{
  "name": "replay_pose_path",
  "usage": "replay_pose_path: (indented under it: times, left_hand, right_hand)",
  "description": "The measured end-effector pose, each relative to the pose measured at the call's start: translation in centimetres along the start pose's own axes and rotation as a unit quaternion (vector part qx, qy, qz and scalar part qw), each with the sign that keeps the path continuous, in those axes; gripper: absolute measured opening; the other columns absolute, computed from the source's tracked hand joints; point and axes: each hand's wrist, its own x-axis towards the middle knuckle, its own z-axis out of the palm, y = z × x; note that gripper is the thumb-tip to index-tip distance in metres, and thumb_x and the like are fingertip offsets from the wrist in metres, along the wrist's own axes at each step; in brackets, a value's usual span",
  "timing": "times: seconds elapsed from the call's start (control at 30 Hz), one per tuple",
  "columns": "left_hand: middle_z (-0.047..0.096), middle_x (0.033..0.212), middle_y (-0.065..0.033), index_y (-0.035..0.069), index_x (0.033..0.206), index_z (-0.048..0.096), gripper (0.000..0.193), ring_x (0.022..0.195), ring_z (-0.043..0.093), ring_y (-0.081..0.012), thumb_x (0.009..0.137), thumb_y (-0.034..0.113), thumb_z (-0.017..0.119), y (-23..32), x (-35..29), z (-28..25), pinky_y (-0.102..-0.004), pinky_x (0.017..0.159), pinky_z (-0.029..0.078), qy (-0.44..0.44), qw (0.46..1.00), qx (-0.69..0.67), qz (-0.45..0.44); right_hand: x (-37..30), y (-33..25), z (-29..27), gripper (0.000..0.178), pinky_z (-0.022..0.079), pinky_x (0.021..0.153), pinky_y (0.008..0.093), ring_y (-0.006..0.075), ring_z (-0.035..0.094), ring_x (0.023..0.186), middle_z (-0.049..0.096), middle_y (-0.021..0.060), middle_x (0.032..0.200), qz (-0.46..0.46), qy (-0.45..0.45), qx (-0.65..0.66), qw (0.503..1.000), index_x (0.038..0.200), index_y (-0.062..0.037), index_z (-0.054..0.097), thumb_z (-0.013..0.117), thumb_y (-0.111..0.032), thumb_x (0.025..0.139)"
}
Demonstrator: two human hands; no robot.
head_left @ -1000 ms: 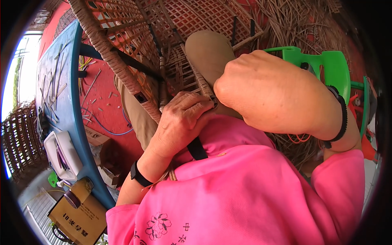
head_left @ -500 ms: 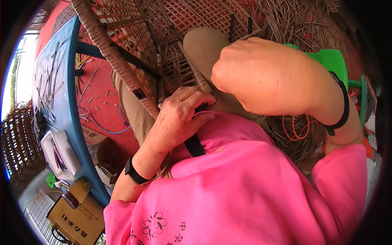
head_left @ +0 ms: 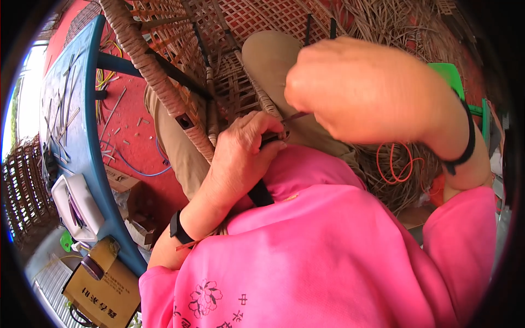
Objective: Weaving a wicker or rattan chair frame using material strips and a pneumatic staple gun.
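My left hand (head_left: 243, 150) is closed in a pinch over my lap, thumb and forefinger round a black bar-like piece (head_left: 260, 194) that runs down against the pink top. Past its fingertips, a thin dark strip (head_left: 296, 116) stretches to my right hand (head_left: 350, 90). That hand is a closed fist, back upward and blurred by motion, with the strip coming out beneath it. Close to the left hand stands a woven cane frame (head_left: 146, 66), its edge pole wrapped in pale strips and leaning between my knees. The fingers of my right hand are mostly hidden.
A blue table (head_left: 82, 126) at the left bears loose strips and a white tray (head_left: 76, 208). Below it is a tan paper bag (head_left: 104, 287). Dried strips (head_left: 394, 33) heap up on the red floor behind, near a green plastic seat (head_left: 448, 79) and an orange cord (head_left: 395, 179).
My right hand has risen a little and shifted right, away from the left hand. More of the dark strip now shows between them. The left hand keeps its pinch almost in place.
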Motion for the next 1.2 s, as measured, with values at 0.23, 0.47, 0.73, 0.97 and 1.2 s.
replay_pose_path:
  times: [0.23, 0.47, 0.73, 0.97, 1.2]
  left_hand:
    - [0.070, 0.101, -0.0134, 0.003, 0.107, 0.069, 0.031, 0.087, 0.071, -0.0289, 0.079, 0.006, 0.083, 0.0, -1.0, 0.7, -0.0360, 0.073, 0.057, 0.041, 0.998, 0.013, -0.040]
    - [0.074, 0.102, -0.0131, 0.003, 0.102, 0.074, 0.029, 0.096, 0.073, -0.0295, 0.076, 0.006, 0.085, -0.5, -1.2, 1.0, -0.0370, 0.081, 0.059, 0.064, 0.996, 0.053, 0.020]
    - [0.074, 0.103, -0.0106, 0.004, 0.102, 0.075, 0.027, 0.101, 0.071, -0.0292, 0.077, 0.008, 0.084, -0.8, -1.1, 0.4, -0.0384, 0.087, 0.055, 0.032, 0.995, 0.073, 0.058]
    - [0.069, 0.098, -0.0083, 0.005, 0.102, 0.075, 0.026, 0.095, 0.067, -0.0293, 0.078, 0.011, 0.081, -0.9, -0.5, 0.3, -0.0392, 0.085, 0.050, 0.025, 0.997, 0.046, 0.058]
    - [0.068, 0.092, -0.0099, 0.004, 0.097, 0.075, 0.021, 0.084, 0.067, -0.0304, 0.080, 0.013, 0.082, -0.5, -0.4, 1.0, -0.0399, 0.074, 0.052, 0.054, 0.998, 0.023, 0.010]
  right_hand:
    - [-3.6, -4.6, 3.5, 0.009, 0.052, 0.070, 0.0406, 0.0301, 0.067, 0.073, 0.063, 0.0119, 0.077, 0.065, 0.048, -0.128, 0.989, 0.087, -0.0043, 0.060, 0.065, -0.005, 0.079]
    - [-5.2, -5.7, 8.0, 0.014, 0.051, 0.048, 0.0281, 0.0156, 0.070, 0.066, 0.062, 0.0052, 0.067, 0.131, 0.127, -0.171, 0.968, 0.083, -0.0048, 0.063, 0.070, -0.009, 0.072]
    - [-4.8, -4.0, 5.6, 0.013, 0.053, 0.068, 0.0438, 0.0321, 0.068, 0.071, 0.066, 0.0137, 0.077, 0.135, 0.083, -0.065, 0.985, 0.095, -0.0014, 0.067, 0.065, -0.008, 0.084]
    - [-3.0, -1.4, 3.2, 0.005, 0.053, 0.074, 0.0492, 0.0400, 0.068, 0.078, 0.067, 0.0193, 0.072, 0.068, 0.102, -0.028, 0.992, 0.076, -0.0013, 0.068, 0.066, -0.004, 0.079]
    - [-1.1, 0.7, 0.9, 0.004, 0.053, 0.072, 0.0497, 0.0423, 0.066, 0.077, 0.064, 0.0209, 0.070, 0.065, 0.043, -0.012, 0.997, 0.071, -0.0016, 0.067, 0.066, -0.003, 0.074]
